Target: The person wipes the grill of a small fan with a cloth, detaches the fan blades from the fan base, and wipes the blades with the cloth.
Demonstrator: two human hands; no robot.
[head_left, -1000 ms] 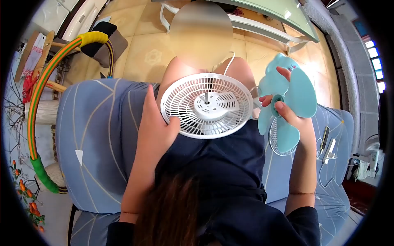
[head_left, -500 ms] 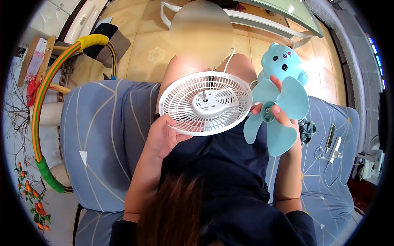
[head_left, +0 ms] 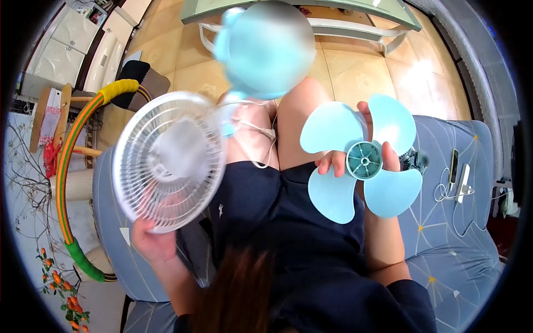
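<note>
My left hand (head_left: pixel 154 240) is closed on the lower rim of a white round fan grille (head_left: pixel 137 180), which is tilted and blurred by motion. A white motor housing (head_left: pixel 183 147) sits at its centre. From the grille's right side a light-blue fan base (head_left: pixel 236 69) extends over my knees, partly hidden by a blurred round patch. On the right, my right hand (head_left: pixel 391 159) grips a light-blue four-bladed fan blade (head_left: pixel 391 191) from behind. The ribbed hub faces up at me, and fingertips show between the blades. Blade and grille are apart.
A white cable (head_left: pixel 258 133) lies across my legs. To the left stands a striped hoop (head_left: pixel 62 183) against the blue sofa (head_left: pixel 444 261). On the sofa at right are a phone (head_left: pixel 454 161) and a white power strip (head_left: pixel 463 180). A table (head_left: pixel 355 25) stands ahead.
My left hand has moved left with the grille and turned it; the blue base has swung from the right to the upper middle. The fan blade has turned so its hub faces me.
</note>
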